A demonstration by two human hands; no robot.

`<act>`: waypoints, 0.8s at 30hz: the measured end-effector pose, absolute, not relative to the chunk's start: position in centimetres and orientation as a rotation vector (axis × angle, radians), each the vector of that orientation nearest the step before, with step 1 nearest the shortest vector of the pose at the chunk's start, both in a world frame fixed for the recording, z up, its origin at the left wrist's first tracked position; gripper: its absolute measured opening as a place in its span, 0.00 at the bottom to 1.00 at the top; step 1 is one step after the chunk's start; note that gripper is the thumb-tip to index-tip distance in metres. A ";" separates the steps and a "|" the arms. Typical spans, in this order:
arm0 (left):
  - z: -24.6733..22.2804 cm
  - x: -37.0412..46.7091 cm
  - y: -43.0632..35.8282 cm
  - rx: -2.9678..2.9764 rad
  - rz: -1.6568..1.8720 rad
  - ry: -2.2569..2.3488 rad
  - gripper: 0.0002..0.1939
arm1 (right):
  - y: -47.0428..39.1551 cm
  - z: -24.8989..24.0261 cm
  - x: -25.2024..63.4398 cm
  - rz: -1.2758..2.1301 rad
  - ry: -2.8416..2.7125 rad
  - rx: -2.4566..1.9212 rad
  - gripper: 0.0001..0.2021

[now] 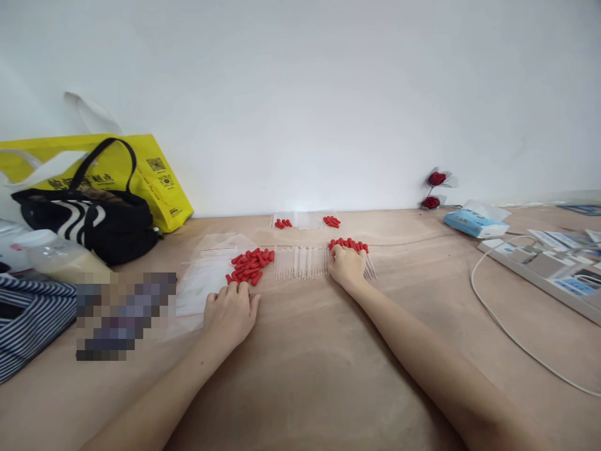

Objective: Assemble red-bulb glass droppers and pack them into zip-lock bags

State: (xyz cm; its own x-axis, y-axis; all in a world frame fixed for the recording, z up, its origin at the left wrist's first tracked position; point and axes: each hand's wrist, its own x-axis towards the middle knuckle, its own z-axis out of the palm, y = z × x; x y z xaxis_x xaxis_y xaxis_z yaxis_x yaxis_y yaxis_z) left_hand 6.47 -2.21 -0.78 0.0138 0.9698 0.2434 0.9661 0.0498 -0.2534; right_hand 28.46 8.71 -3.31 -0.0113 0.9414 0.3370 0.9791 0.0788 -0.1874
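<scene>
The left hand (pixel 230 313) lies flat on the tabletop (pixel 305 376), palm down, fingers loosely together and holding nothing; its fingertips sit just near of a loose pile of red caps (pixel 251 263). That pile rests partly on clear bags (pixel 206 275) spread to the hand's left.

The right hand (pixel 346 266) reaches farther out, knuckles up, fingers curled over a row of red caps (pixel 350 244) at the right end of a row of clear tubes (pixel 300 262) — whether its grip pinches a cap or only presses on them I cannot tell. The tubes lie side by side between the pile and this hand.

Farther back, near the wall, a second set of tubes (pixel 305 219) lies with a few red caps at each end.

At far left stand a yellow bag (pixel 159 178) and, in front of it, a black bag (pixel 94 219) — with a bottle (pixel 56 254) and striped cloth (pixel 28 326) nearer. At far right are two red roses (pixel 434 191), a blue pack (pixel 474 222), a power strip (pixel 539 269) and a white cable (pixel 507 329) trailing across the tabletop.
</scene>
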 end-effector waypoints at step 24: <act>-3.2 6.9 -1.3 -2.434 -0.687 -1.642 0.10 | 9.3 -1.3 27.4 0.115 -1.986 -2.136 0.08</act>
